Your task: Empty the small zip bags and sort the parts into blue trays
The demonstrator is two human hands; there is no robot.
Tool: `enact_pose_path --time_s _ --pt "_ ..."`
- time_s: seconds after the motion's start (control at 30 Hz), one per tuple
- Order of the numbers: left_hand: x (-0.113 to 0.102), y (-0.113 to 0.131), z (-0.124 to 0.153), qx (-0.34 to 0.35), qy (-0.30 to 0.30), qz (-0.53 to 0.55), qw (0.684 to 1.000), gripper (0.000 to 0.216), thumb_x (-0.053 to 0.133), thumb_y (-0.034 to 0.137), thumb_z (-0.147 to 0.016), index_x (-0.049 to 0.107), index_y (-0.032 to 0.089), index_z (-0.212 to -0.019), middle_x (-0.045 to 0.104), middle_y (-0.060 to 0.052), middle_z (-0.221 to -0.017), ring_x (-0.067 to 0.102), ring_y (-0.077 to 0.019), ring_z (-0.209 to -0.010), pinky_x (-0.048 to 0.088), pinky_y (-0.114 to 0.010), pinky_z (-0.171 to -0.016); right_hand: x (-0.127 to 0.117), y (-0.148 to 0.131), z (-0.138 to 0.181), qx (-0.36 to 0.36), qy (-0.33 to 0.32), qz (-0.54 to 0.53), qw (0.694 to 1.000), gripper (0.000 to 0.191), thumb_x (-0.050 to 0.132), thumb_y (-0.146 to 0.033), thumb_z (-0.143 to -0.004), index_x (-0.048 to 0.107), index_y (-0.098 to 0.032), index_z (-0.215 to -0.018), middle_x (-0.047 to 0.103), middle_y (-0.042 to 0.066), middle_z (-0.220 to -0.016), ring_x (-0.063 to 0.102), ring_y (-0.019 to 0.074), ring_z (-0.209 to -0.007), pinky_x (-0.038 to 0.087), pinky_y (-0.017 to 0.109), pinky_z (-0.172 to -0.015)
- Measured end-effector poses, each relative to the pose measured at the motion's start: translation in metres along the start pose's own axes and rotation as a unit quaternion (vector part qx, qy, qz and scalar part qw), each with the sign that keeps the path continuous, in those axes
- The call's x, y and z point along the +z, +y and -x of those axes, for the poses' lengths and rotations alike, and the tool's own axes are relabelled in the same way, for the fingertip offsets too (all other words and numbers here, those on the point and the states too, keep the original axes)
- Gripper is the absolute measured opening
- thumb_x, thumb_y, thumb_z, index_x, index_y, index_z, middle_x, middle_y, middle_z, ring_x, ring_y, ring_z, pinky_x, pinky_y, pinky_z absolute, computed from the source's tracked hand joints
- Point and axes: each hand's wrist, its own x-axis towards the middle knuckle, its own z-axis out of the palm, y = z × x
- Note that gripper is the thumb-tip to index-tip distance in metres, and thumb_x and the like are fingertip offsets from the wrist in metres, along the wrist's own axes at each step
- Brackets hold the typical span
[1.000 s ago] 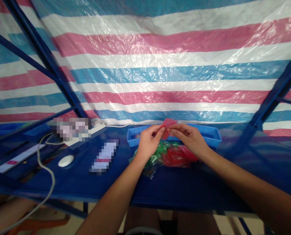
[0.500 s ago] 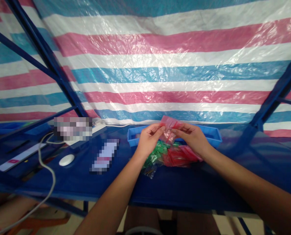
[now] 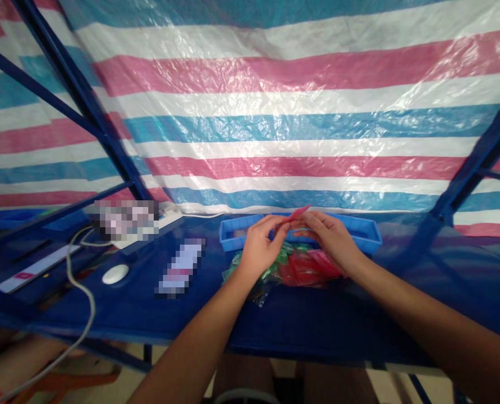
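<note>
Between the fingertips of both hands is a small red plastic bag (image 3: 299,213), tilted nearly edge-on, so its contents are hidden. My left hand (image 3: 263,241) pinches its left side with thumb and fingers. On the other side, my right hand (image 3: 328,235) has its fingers closed at the bag's edge. Just below lie red plastic bags (image 3: 306,268) in a pile on the blue table, partly under the right hand. Green plastic bags (image 3: 281,261) sit beside them, partly covered by my left hand and wrist. A clear bag (image 3: 260,294) lies nearest me.
Two blue bins (image 3: 361,233) stand behind the hands against the striped sheet (image 3: 300,129). To the left are a white oval object (image 3: 115,274), a blurred-out phone-shaped item (image 3: 181,266), a power strip (image 3: 171,219) and a white cable (image 3: 90,314). Another person's arm (image 3: 26,359) shows at lower left.
The red bag has turned from facing me to nearly edge-on and dropped slightly. Both hands have drawn a little closer together around it.
</note>
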Motion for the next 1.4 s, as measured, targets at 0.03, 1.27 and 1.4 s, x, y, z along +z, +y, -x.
enact_pose_path --time_s 0.03,1.27,1.4 --pt "-0.001 -0.002 0.000 -0.019 0.011 0.010 1.000 0.024 0.062 0.035 -0.104 0.079 0.020 -0.112 0.078 -0.008 -0.106 0.072 -0.0215 -0.096 0.056 -0.034 -0.088 -0.001 0.000 -0.001 -0.008 0.013 0.013 1.000 0.035 0.073 -0.060 -0.093 0.077 -0.026 -0.100 0.079 0.005 -0.102 0.075 0.0250 -0.096 0.063 0.039 -0.086" --pt "0.002 0.000 0.001 -0.116 -0.016 0.129 0.985 0.037 0.065 0.051 -0.100 0.078 0.016 -0.099 0.074 -0.003 -0.088 0.063 -0.0154 -0.077 0.048 -0.025 -0.071 -0.007 0.001 -0.005 -0.069 0.095 0.066 0.991 0.055 0.091 -0.049 -0.077 0.070 -0.030 -0.124 0.076 0.005 -0.118 0.073 0.0259 -0.107 0.062 0.040 -0.092" --pt "0.000 -0.002 -0.001 -0.097 -0.039 0.132 0.986 0.033 0.066 0.048 -0.101 0.078 0.017 -0.105 0.077 -0.004 -0.096 0.067 -0.0169 -0.084 0.051 -0.026 -0.076 -0.010 -0.006 -0.004 -0.047 0.035 0.123 0.991 0.034 0.084 -0.054 -0.084 0.080 -0.025 -0.101 0.081 0.004 -0.092 0.074 0.0249 -0.083 0.062 0.040 -0.080"
